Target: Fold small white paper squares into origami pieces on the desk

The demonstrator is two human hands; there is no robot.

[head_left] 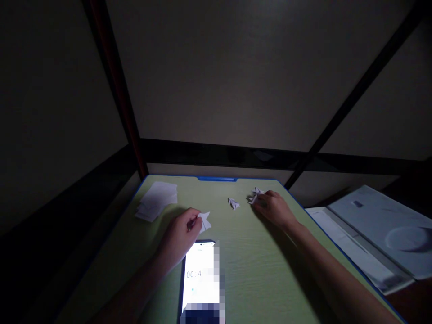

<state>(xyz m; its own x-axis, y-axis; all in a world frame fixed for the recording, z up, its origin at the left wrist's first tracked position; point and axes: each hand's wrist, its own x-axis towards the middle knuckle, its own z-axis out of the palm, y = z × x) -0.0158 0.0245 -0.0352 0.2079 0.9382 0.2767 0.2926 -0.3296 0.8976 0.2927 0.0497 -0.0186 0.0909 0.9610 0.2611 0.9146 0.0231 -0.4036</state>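
My left hand (pixel 182 231) is closed in a pinch on a small folded white paper figure (pixel 204 221), held just above the green table (pixel 256 270). My right hand (pixel 274 208) reaches to the far right of the table, and its fingers close on another folded paper figure (pixel 255 195). A third folded paper figure (pixel 233 203) lies loose on the table between the two hands. A stack of white paper sheets (pixel 157 200) rests at the table's far left, beyond my left hand.
A phone (pixel 200 281) with a lit timer screen lies near the table's front edge, under my left wrist. The table has a blue rim (pixel 218 178). Large light sheets or folders (pixel 378 229) lie off the table to the right. The room is dim.
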